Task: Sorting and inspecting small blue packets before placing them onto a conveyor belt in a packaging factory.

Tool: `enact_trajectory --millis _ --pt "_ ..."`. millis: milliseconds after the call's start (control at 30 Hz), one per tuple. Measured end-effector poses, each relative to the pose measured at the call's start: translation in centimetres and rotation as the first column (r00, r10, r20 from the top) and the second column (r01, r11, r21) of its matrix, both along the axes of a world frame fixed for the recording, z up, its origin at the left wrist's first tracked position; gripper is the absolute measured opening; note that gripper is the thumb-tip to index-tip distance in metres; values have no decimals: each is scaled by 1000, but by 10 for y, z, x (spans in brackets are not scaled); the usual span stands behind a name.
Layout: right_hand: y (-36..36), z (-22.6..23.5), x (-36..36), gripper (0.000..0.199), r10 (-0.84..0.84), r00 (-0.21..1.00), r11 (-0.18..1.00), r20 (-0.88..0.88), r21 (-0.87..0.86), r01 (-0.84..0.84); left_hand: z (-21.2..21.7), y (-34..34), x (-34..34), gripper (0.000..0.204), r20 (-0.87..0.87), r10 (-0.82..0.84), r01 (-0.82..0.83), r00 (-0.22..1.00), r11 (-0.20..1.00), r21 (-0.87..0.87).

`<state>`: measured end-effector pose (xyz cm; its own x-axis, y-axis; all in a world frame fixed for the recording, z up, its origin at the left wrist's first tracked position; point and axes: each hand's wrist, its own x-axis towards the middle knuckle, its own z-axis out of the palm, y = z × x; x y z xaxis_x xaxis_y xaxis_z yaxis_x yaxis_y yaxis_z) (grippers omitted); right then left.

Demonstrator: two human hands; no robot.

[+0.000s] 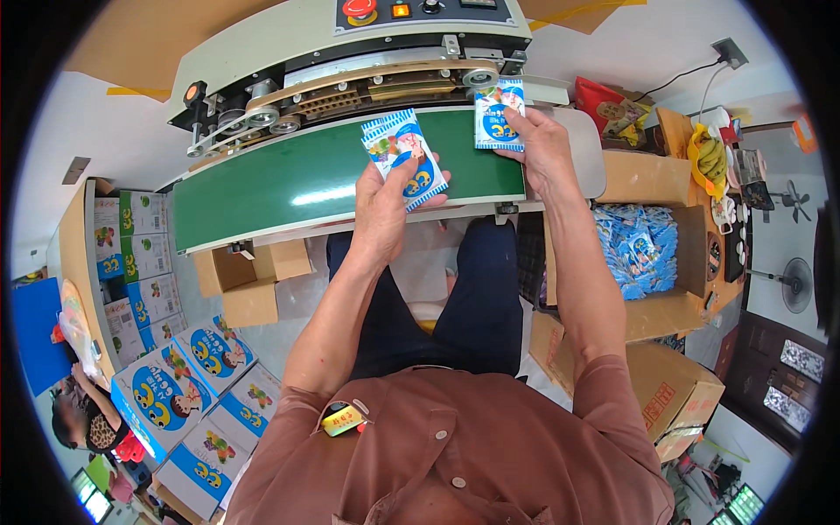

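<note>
My left hand [382, 203] is closed around a few small blue-and-white printed packets [407, 153], fanned slightly, with the thumb across the top one. They are held above the green conveyor belt [289, 192]. My right hand [541, 150] pinches another blue-and-white packet [499, 114] by its right side, near the right end of the belt. This packet's top edge is close to the pulley and drive belt of the band sealing machine [350, 74]. I cannot tell whether the edge has entered the machine.
An open carton [621, 324] to the right holds many blue packets [639, 249]. An open empty carton [249, 276] is under the belt. Printed boxes [166, 398] are stacked at left, with a person [92, 416] beyond. A red stop button [360, 9] tops the machine.
</note>
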<state>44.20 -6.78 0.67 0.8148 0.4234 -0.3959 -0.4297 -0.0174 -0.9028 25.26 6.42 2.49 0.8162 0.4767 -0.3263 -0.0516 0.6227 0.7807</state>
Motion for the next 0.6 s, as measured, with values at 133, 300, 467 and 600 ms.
enact_trajectory --millis 133,300,467,600 --pt "22 -8 -7 28 73 997 997 5 14 -73 -3 2 -4 31 -7 -5 5 1000 998 66" --pt "54 -5 -30 27 147 989 988 -10 43 -146 -3 3 -11 31 -31 0 5 1000 991 136" --pt "37 7 -53 35 98 968 995 231 -18 -96 0 7 -16 30 51 -2 0 999 999 41" --pt "12 20 -84 40 316 948 929 34 191 -316 0 -2 -4 29 61 -36 33 997 998 49"
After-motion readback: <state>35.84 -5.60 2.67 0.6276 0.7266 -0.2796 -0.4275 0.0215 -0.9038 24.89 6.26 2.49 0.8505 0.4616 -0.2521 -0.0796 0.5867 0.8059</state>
